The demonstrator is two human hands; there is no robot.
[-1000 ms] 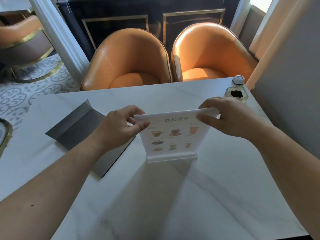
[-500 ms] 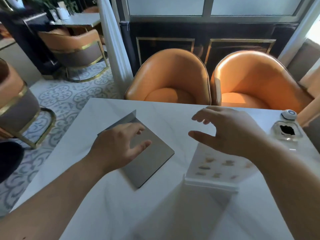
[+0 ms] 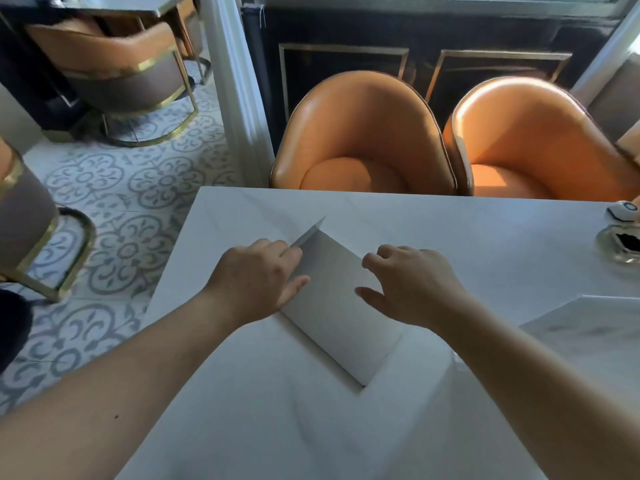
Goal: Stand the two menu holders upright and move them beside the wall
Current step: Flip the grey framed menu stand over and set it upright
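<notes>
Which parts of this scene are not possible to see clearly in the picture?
- Flat menu holder, head view: its left edge is covered by the left hand, so the grip there is unclear; the right hand covers part of its right side.
- Upright menu holder: cut off by the right edge and the right forearm; blurred, print unreadable.
- Glass dish and small white object: cut off by the right edge.

Bare table [image 3: 467, 237] beyond flat menu holder [image 3: 332, 299]; glass ashtray [image 3: 621, 242] blocks far right corner.
</notes>
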